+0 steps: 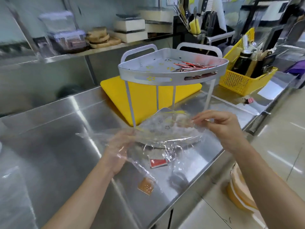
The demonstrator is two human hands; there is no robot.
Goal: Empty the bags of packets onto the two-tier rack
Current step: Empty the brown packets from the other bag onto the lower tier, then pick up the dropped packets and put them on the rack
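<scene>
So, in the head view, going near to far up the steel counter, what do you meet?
Orange packet → red packet → clear bag held in both hands → yellow cutting board → rack's top tier with red packets.

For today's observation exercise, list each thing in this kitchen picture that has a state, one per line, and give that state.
Clear plastic bag: held up by both hands, one red packet left inside.
Left hand: behind the bag's film, gripping it.
Right hand: fingers pinching the bag's edge.
Rack top tier: red packets on its right side.
Orange packet: lying loose on the steel counter.
</scene>
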